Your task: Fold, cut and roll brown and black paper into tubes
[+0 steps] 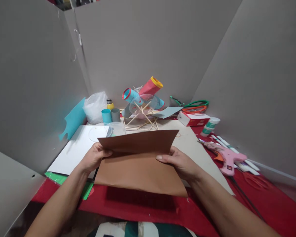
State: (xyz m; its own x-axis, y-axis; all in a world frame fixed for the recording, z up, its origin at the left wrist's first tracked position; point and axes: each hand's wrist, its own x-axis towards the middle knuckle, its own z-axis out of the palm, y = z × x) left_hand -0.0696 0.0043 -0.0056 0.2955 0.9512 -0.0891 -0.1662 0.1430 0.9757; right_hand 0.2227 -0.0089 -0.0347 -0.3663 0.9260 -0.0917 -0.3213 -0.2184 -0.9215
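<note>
The left hand and right hand each pinch a brown sheet in a narrow grip.

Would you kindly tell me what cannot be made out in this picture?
All in the head view:
Left hand and right hand: most fingers, hidden behind the bent brown paper sheet.
Flat beige board: part of it, covered by that same sheet.
Cloudy white plastic bag: contents, veiled by the plastic.
Stacked white-and-green tubs: label lettering, too small.
Things above the tall grey partition: cut off by the top edge.
</note>
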